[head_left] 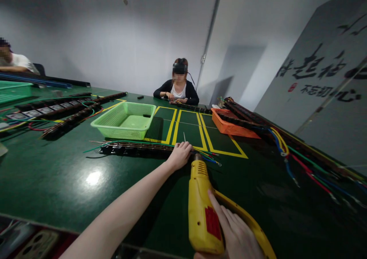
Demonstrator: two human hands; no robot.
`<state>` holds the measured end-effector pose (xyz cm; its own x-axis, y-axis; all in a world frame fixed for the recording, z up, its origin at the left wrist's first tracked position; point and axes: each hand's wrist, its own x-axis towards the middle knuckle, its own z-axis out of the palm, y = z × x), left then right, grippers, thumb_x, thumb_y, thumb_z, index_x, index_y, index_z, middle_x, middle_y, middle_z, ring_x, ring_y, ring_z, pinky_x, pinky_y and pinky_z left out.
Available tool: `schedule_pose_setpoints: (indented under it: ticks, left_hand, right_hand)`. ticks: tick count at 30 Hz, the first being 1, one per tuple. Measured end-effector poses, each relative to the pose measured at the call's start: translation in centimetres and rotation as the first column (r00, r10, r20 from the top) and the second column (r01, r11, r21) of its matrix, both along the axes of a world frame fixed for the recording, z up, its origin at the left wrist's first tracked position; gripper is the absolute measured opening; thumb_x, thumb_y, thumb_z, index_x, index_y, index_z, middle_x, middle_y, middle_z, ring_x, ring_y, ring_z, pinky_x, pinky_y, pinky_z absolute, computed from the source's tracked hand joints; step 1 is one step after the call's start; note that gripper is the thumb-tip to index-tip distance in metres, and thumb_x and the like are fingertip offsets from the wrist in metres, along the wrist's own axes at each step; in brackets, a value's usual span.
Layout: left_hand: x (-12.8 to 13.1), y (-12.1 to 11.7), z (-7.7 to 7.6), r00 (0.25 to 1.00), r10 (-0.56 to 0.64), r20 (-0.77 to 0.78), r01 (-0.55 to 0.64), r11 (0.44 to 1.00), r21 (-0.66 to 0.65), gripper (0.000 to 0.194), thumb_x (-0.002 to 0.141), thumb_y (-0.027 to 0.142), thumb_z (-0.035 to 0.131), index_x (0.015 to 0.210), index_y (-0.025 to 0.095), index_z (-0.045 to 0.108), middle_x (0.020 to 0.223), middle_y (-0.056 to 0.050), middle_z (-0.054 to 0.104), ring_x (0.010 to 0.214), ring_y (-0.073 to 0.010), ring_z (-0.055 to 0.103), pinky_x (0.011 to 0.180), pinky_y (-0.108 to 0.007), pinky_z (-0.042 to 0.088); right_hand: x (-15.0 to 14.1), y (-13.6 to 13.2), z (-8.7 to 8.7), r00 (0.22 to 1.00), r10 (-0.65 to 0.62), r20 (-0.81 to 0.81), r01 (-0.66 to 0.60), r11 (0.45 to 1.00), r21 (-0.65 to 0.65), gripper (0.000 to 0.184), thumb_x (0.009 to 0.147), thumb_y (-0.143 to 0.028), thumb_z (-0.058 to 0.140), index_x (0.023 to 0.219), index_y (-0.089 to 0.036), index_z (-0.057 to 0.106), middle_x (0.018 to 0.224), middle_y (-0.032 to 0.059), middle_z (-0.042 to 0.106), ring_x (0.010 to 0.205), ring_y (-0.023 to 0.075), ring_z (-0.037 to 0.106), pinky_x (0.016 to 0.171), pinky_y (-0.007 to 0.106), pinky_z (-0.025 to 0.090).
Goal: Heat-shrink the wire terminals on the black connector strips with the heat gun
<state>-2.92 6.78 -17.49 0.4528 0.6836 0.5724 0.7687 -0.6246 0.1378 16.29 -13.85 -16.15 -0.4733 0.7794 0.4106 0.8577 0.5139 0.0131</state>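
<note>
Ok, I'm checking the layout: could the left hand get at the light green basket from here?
Probably yes: the light green basket sits just beyond the dark strip, and only that low strip and its wires lie between. The left hand is busy at the strip's right end, though.

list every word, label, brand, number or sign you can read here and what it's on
"不忘初心", on the gray wall panel at right.
Large brush characters above it: partly cut off, not surely readable.
Red seal beside it: too small to read.
Yellow heat gun: no readable lettering.
</note>
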Motion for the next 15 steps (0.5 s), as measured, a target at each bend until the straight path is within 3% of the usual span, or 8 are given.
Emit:
schedule_pose_setpoints:
  ticks: [15]
  left_hand:
    - [0.4, 0.1, -0.1, 0.999, 0.047, -0.013, -0.047, 0.999, 0.002, 0.013, 0.095, 0.021, 0.035, 0.1, 0.018, 0.047, 0.102, -0.007, 0.054, 0.094, -0.0214, 0.048, 0.082, -0.036, 0.037]
  right_hand:
    - [3.9, -0.7, -0.5, 0.992, -0.115, 0.045, 0.106, 0.982, 0.155, 0.113, 0.066, -0.076, 0.056, 0.147, -0.01, 0.015, 0.128, 0.0124, 0.055, 0.098, 0.0252, 0.063, 0.079, 0.033, 0.053]
